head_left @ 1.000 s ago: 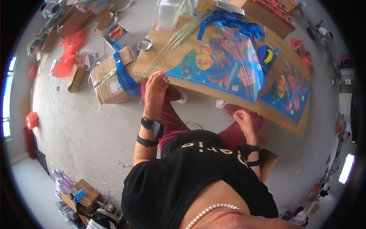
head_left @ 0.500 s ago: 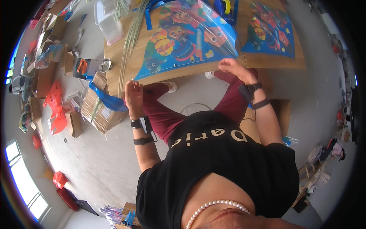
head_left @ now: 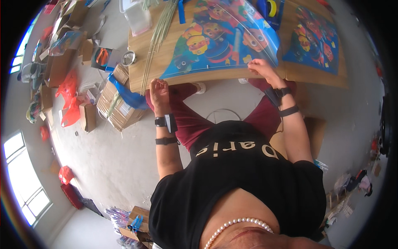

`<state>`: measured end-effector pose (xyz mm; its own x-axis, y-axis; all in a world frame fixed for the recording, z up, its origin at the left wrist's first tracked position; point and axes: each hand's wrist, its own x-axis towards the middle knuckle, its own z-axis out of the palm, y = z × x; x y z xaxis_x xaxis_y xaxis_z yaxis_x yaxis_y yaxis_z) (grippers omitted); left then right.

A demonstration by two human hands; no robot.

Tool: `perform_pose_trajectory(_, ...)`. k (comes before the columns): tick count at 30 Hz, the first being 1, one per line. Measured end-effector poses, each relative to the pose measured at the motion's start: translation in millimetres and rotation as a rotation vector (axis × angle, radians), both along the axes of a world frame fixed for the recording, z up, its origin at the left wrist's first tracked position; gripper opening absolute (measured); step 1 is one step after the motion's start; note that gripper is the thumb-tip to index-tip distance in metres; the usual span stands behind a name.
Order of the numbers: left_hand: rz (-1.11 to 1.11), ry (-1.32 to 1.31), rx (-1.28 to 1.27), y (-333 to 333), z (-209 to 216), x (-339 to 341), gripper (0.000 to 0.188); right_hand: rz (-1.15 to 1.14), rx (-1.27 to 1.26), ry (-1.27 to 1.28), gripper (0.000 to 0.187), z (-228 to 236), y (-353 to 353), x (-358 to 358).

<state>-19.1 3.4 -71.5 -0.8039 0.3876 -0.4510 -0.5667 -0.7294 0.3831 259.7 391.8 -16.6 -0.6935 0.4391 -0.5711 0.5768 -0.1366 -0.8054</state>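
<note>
A wooden table (head_left: 145,81) is spread with a large colourful cartoon-printed sheet (head_left: 219,39); a second printed sheet (head_left: 315,41) is laid to its right; a clear plastic box (head_left: 139,18), contents indistinct, is set at the far left beside thin green sticks (head_left: 159,35); the near right edge of the large sheet is pinched by the right hand (head_left: 260,68); the left hand (head_left: 159,91) is curled shut at the table's near edge, its contents untellable.

You had tan cardboard cartons (head_left: 118,103) stacked left of the wooden table (head_left: 137,62); a clear plastic box (head_left: 137,18) sat on its corner.
</note>
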Motion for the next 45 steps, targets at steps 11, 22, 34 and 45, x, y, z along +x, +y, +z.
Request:
perform_pose_trajectory(11, 0.013, 0.203, -0.272, 7.1, 13.7, 7.2, 0.016, -0.014, 0.087, -0.002, 0.014, -11.5, 0.7, -6.6)
perform_pose_trajectory(22, -0.105, 0.322, -0.463, 1.5, 11.8, 3.8, 0.011, -0.092, 0.27, 0.029, 0.012, -21.7, -3.5, -4.3)
perform_pose_trajectory(34, -0.056, 0.291, -0.611, 12.3, 11.5, -5.4, 0.01, -0.071, 0.404, 0.03, 0.016, -25.4, -1.3, -3.9)
perform_pose_trajectory(45, -0.113, 0.474, -0.896, 13.0, -4.8, -10.7, 0.015, 0.049, 0.72, 0.01, 0.013, -37.9, -5.0, -10.1)
